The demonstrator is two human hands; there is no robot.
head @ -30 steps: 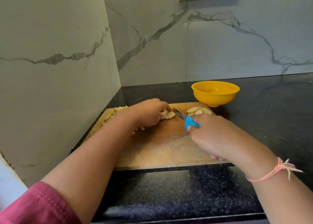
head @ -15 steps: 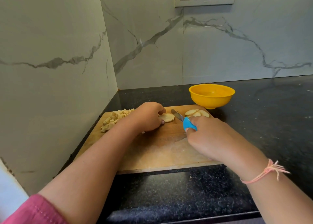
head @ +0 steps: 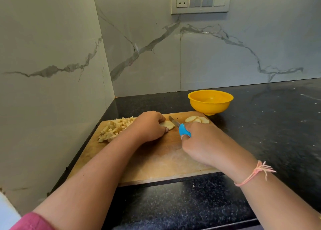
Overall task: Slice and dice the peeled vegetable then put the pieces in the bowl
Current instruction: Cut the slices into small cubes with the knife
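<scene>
A wooden cutting board [head: 156, 162] lies on the black counter. My left hand [head: 149, 125] holds down a pale stack of potato slices [head: 167, 125] near the board's far edge. My right hand [head: 203, 142] grips a knife by its blue handle [head: 184, 130]; the blade [head: 174, 121] points away, just right of the held slices. A heap of diced pieces [head: 114, 128] sits at the board's far left. More round slices [head: 196, 119] lie at the far right of the board. A yellow bowl [head: 210, 106], with nothing visible inside, stands behind the board's right corner.
Marble walls close in on the left and behind. A switch plate [head: 200, 0] is mounted high on the back wall. Black counter [head: 269, 116] stretches to the right of the board and in front of it.
The view has tilted upward a little. My left hand has resettled on the slice stack, and the knife has stayed beside it with the blade just right of the slices.
</scene>
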